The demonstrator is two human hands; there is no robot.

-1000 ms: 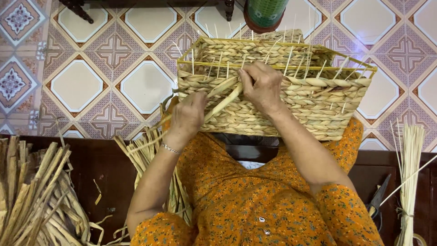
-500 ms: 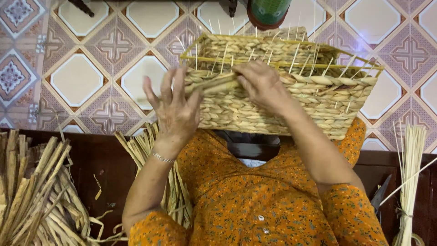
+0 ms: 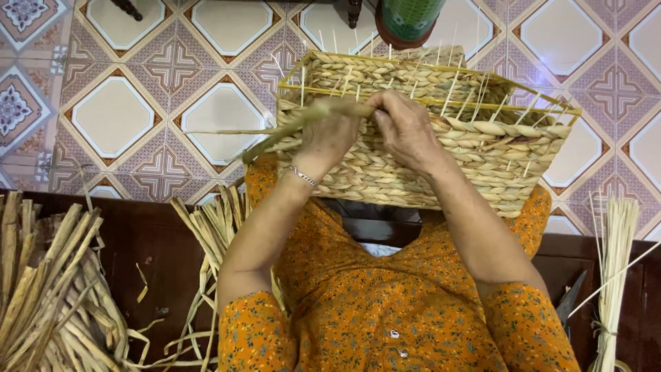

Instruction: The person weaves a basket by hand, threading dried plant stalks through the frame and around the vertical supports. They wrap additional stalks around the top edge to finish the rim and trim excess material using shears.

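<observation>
At the middle of the view, a woven basket (image 3: 427, 148) is held tilted over the lap, its open top turned away from the person and toward the tiled floor (image 3: 117, 117). A yellow frame (image 3: 441, 103) is seen along the basket's rim, and thin pale stakes (image 3: 451, 93) stand up from the unfinished top row. The left hand (image 3: 330, 134) is set against the basket's near wall at the left end of the rim; its fingers are curled closed around a flat strand (image 3: 275, 138), which runs out leftward past the basket's left corner and over the floor. The right hand (image 3: 406, 124) is placed just beside the left hand, on the rim; its fingers are bent down onto the weave where the strand meets the top row, but whether the strand is pinched by them cannot be told. A thin bracelet (image 3: 303, 177) is worn on the left wrist, below the basket's left corner. Left of the basket and lower, a large heap of dried strands (image 3: 48, 289) lies on dark boards, and a smaller bunch (image 3: 213, 227) lies between that heap and the basket. Right of the basket, a bundle of pale sticks (image 3: 613, 275) is seen upright. Beyond the basket's far side, a green container (image 3: 410, 17) stands on the floor.
</observation>
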